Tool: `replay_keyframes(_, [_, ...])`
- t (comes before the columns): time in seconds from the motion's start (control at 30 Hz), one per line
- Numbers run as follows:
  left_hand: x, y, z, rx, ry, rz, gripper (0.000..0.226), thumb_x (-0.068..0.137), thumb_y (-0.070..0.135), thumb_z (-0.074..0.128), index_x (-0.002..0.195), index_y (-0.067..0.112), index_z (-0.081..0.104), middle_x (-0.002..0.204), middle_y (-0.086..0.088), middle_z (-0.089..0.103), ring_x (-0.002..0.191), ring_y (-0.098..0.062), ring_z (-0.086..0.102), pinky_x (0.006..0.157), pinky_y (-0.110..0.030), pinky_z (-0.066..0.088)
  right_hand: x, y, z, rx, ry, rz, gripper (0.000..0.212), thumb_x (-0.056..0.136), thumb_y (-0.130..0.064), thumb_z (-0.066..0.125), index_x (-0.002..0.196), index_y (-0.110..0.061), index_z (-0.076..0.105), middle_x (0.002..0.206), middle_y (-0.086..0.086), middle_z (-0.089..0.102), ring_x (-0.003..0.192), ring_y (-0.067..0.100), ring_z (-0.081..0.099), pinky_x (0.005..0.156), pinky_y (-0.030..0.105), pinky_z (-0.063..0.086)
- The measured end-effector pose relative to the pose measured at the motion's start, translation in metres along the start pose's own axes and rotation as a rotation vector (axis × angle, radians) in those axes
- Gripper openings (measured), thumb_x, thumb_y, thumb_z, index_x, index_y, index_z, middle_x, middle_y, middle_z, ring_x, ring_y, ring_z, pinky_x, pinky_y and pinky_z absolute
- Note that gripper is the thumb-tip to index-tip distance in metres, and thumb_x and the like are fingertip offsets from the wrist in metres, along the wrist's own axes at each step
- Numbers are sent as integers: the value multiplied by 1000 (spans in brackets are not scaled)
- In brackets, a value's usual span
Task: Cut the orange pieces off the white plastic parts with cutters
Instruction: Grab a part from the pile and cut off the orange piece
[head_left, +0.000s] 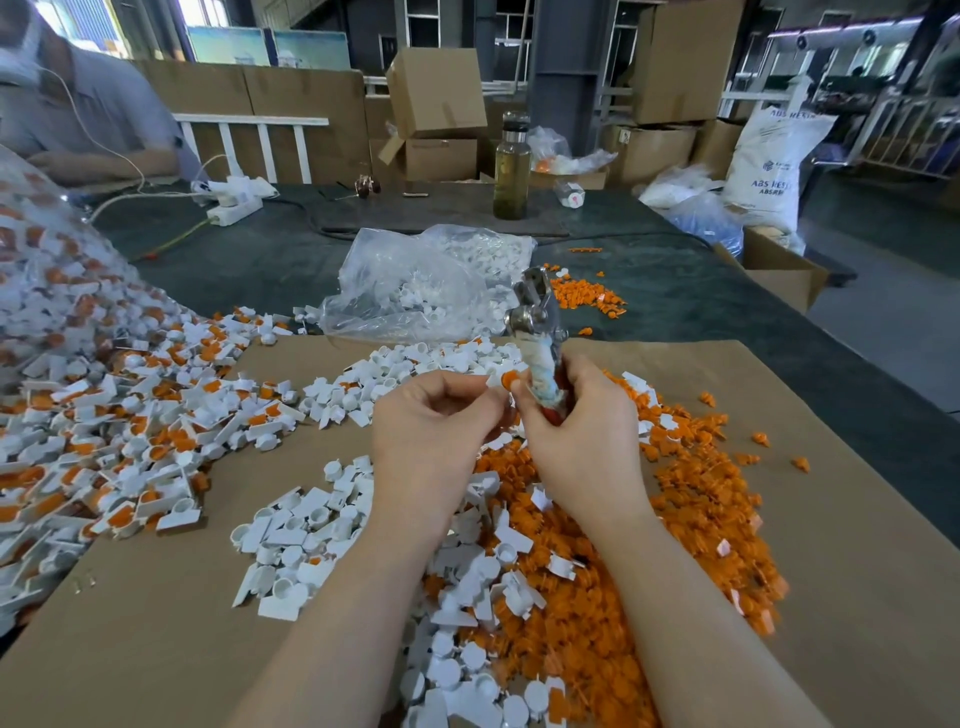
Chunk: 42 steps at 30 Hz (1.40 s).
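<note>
The right hand (576, 415) is wrapped round the taped handles of the cutters (537, 332), metal head pointing up and away. The left hand (436, 415) pinches a small white part with its orange piece (508, 378) just beside those handles, not yet at the blades. Plenty is done — an orange heap of offcuts (691, 519) and trimmed white parts (296, 540) lie on the cardboard sheet (156, 649) — but a big untrimmed pile (104, 415) waits at left on the counter (675, 306)

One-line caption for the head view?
Right hand holds cutters upright while left hand pinches an orange-and-white part above sorted piles.
</note>
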<state>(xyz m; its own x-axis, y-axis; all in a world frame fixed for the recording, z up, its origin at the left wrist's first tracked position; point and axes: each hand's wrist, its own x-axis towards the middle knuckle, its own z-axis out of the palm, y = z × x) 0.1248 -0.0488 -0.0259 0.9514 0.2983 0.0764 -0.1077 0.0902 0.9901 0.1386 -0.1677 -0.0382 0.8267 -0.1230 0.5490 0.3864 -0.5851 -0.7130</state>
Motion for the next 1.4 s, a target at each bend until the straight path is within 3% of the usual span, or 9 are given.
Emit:
replay_keyframes(0.23, [-1, 1, 2, 115, 61, 32, 11, 78, 14, 80, 74, 19, 71, 70, -4, 72, 72, -22, 71, 72, -35, 60, 1, -2, -1, -8, -72, 13, 17, 87, -23, 69, 88, -30, 53, 70, -20, 55, 69, 1, 57, 57, 18, 42])
replay_keyframes(0.43, [2, -1, -1, 160, 80, 49, 12, 79, 24, 81, 77, 17, 71, 72, -4, 73, 73, -24, 72, 74, -43, 61, 3, -4, -6, 47, -217, 22, 20, 86, -14, 64, 79, -29, 53, 63, -20, 55, 62, 0, 51, 54, 13, 38])
replay_keyframes(0.53, [5, -1, -2, 139, 80, 60, 10, 83, 19, 79, 78, 18, 70, 70, -2, 73, 72, -21, 73, 71, -36, 61, 7, -3, -14, 99, -328, 65, 6, 87, -14, 63, 89, -20, 61, 69, -15, 57, 61, 2, 50, 55, 18, 41])
replay_keyframes(0.63, [6, -1, -4, 89, 71, 69, 12, 86, 14, 75, 78, 19, 68, 67, 4, 72, 70, -15, 73, 65, -22, 56, 10, 0, -27, 89, -450, 103, 8, 85, -15, 65, 93, -12, 62, 74, 1, 58, 62, 15, 51, 63, 41, 46])
replay_keyframes(0.77, [7, 2, -5, -5, 49, 87, 7, 88, 6, 70, 84, 11, 67, 61, 7, 69, 60, -2, 68, 57, -9, 49, 12, 1, -41, 86, -593, 155, 14, 86, -19, 67, 97, -11, 64, 93, 17, 63, 85, 32, 61, 79, 53, 50])
replay_keyframes(0.83, [7, 4, -6, -25, 39, 102, 4, 89, 3, 68, 87, 7, 66, 66, 3, 69, 57, 0, 66, 56, -8, 48, 13, 3, -43, 53, -664, 153, 13, 86, -20, 68, 95, -13, 64, 92, 12, 64, 84, 27, 61, 79, 49, 48])
replay_keyframes(0.93, [6, 4, -8, -49, 21, 116, 5, 90, 2, 66, 87, 6, 65, 71, -2, 67, 57, 0, 64, 57, -9, 49, 12, 4, -44, 39, -738, 147, 13, 86, -23, 69, 87, -28, 58, 75, -13, 59, 67, 1, 55, 63, 26, 39])
replay_keyframes(1.0, [6, 5, -8, -51, 10, 119, 7, 90, 2, 66, 86, 7, 64, 71, -2, 66, 57, 0, 64, 58, -10, 50, 12, 5, -43, 55, -751, 150, 14, 86, -23, 70, 87, -30, 58, 70, -19, 58, 64, -4, 53, 61, 20, 36])
replay_keyframes(1.4, [7, 6, -11, -88, -20, 109, 3, 91, 3, 65, 89, 5, 64, 74, -3, 64, 58, -1, 63, 59, -10, 49, 11, 4, -38, -42, -742, 99, 12, 87, -8, 60, 93, -16, 65, 71, -3, 55, 49, 2, 45, 51, 26, 37])
